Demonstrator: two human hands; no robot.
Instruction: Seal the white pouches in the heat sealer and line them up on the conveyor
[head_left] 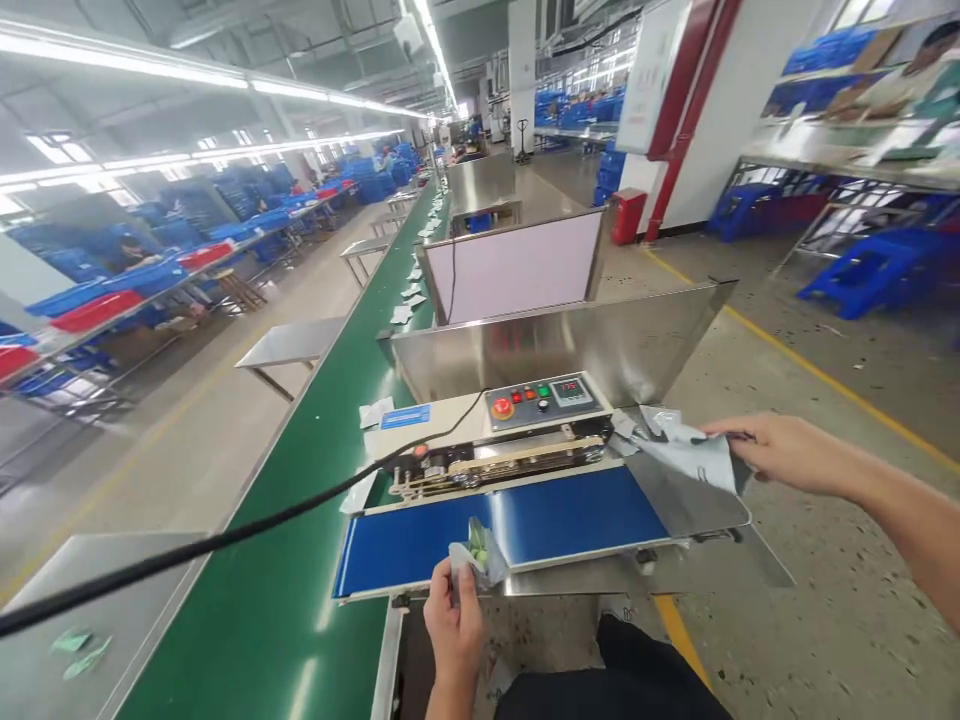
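Note:
My left hand (456,622) is closed on a small clear packet (486,560) with green pieces inside, over the front edge of the blue belt (574,515). Off to the right, my right hand (784,452) pinches the edge of a pale grey bag (697,458) above the metal side plate (675,505). Behind the blue belt is a sealing machine (487,430) with a red knob, buttons and a lit display. Several pale packets lie at its left end on the green conveyor (300,560).
A black cable (262,525) crosses the left side in front of the conveyor. Upright metal panels (555,335) stand behind the machine. Side tables (292,342) adjoin the conveyor on the left. Blue stools (885,270) and a seated person (911,85) are at the right.

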